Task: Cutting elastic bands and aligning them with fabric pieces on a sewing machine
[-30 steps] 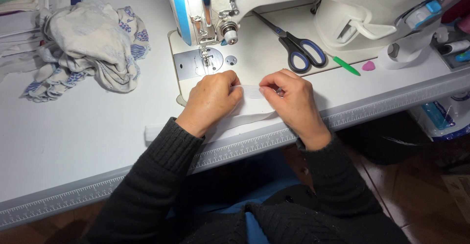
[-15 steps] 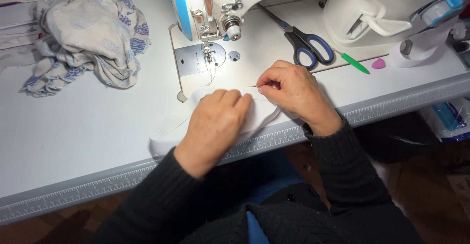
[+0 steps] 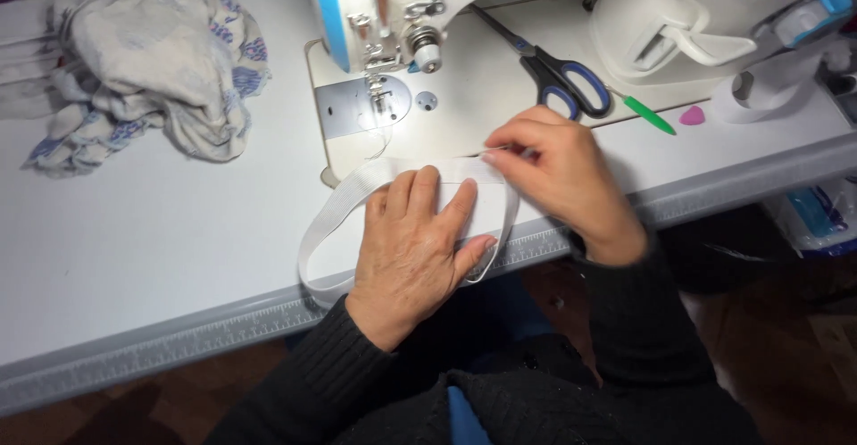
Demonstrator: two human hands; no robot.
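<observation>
Change since earlier: both hands have come lower on the table, toward the near edge, and the white band now lies out as a wide loop instead of being bunched under the palms.
Left hand (image 3: 415, 244): it lies flat, fingers spread and nearly straight, palm pressing the band down; it grips nothing, it only pins.
Right hand (image 3: 558, 177): fingers are curled, thumb and forefinger closed together in a pinch on the upper edge of the band, just right of the left fingertips.
White elastic band (image 3: 344, 199): a flat loop on the sewing table (image 3: 161, 249), in front of the machine bed; its left bend reaches the table's ruled edge, its right part is under both hands.
Sewing machine (image 3: 375, 16): presser foot and needle plate (image 3: 361, 106) stand just behind the band, not touching it.
Scissors (image 3: 558, 79): blue-handled, on the machine bed, behind the right hand.
Other things: a crumpled white and blue cloth (image 3: 147, 70) is well apart to the left; a green marker pen (image 3: 647, 113) and a pink chalk piece (image 3: 692, 116) lie to the right.
Doing it well (my judgement): keep the palm firm so the band does not slide, keep it flat without twist, and let the pinch hold the overlapping layers edge to edge.
</observation>
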